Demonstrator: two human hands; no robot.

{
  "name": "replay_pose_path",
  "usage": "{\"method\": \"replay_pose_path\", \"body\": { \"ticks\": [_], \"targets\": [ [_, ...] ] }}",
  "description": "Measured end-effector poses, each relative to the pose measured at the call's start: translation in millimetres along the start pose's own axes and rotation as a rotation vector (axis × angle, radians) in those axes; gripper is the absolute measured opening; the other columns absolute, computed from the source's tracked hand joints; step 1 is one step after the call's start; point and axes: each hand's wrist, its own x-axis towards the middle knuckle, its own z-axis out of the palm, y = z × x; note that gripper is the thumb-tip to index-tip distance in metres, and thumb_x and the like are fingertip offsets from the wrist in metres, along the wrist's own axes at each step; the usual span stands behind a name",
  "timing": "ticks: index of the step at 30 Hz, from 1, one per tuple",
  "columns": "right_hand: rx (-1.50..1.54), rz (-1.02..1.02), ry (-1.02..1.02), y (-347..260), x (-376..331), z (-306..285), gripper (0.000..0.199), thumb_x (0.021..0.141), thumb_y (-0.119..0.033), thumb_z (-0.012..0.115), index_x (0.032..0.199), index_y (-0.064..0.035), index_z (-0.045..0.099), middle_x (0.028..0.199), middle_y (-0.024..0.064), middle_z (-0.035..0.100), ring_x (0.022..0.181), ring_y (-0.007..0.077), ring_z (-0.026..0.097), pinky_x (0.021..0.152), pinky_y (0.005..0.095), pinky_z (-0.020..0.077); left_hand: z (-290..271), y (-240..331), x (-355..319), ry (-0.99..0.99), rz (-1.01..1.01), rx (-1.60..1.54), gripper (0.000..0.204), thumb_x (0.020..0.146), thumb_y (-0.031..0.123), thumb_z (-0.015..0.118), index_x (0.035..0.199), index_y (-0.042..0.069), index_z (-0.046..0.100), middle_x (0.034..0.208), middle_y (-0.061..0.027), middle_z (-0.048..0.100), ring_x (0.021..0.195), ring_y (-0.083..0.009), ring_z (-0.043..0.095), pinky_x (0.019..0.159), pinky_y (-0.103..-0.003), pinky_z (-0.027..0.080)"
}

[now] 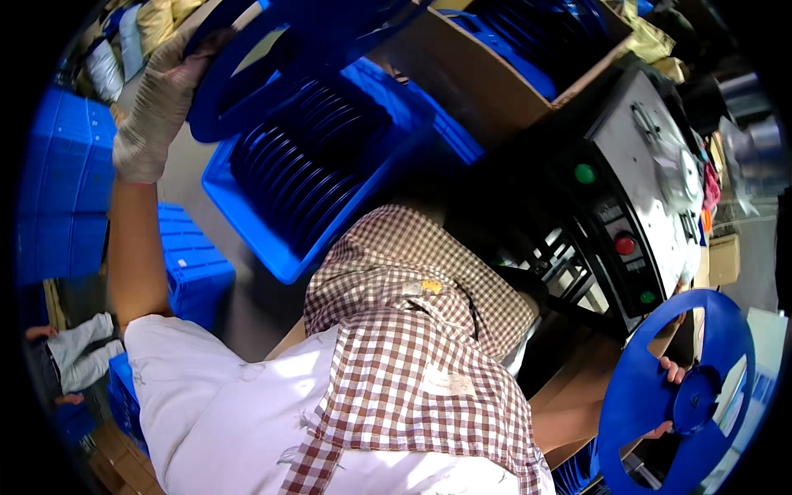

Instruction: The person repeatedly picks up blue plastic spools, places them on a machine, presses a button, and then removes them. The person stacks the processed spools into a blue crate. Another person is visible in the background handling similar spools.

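My left hand (157, 115), in a pale knitted glove, is raised at the upper left and closed on the rim of a large blue plastic reel (210, 115). That reel tilts above an open blue crate (283, 268), in which several dark blue discs (297, 186) stand on edge in a row. At the lower right my right hand (672, 375) holds a blue spoked reel disc (697, 400) with a round hub. Bare fingertips show through the disc's openings; the rest of this hand is mostly hidden behind it.
A machine with a pale top (635, 124) and green and red buttons stands at right. Beyond the crate is a cardboard box (487, 70) of blue reels. Stacked blue crates (70, 181) line the left, where another person's legs (82, 351) show. A checked apron (421, 388) covers my front.
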Motion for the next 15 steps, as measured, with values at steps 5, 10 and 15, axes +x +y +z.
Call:
{"method": "replay_pose_path", "body": {
  "ticks": [5,10,15],
  "targets": [
    [-0.007,0.072,-0.053,25,17,35,0.054,0.091,-0.038,0.058,0.131,-0.0039,0.043,0.110,0.0118,0.049,0.105,0.0218,0.052,0.099,0.0396,0.0425,87,-43,-71,0.096,-0.107,-0.594,0.029,0.096,0.012,0.053,0.124,0.011,0.061,0.120,-0.0028,0.065,0.113,-0.0153,0.060,0.100,-0.028,0.047],
    [-0.027,0.124,-0.095,38,30,69,0.055,0.091,-0.039,0.058,0.131,-0.0041,0.043,0.110,0.0115,0.049,0.105,0.0215,0.051,0.098,0.0396,0.0426,153,22,-28,-0.334,-0.283,-0.830,0.033,0.095,0.006,0.052,0.128,0.008,0.054,0.118,-0.0085,0.065,0.106,-0.0173,0.062,0.096,-0.029,0.048],
    [-0.044,0.153,-0.111,44,35,91,0.055,0.091,-0.039,0.059,0.131,-0.0042,0.043,0.109,0.0113,0.049,0.104,0.0213,0.051,0.098,0.0395,0.0427,236,25,-6,-0.310,-0.225,-0.479,0.020,0.094,0.015,0.058,0.111,0.005,0.064,0.099,-0.0070,0.069,0.092,-0.0193,0.065,0.087,-0.026,0.050]
  ]
}}
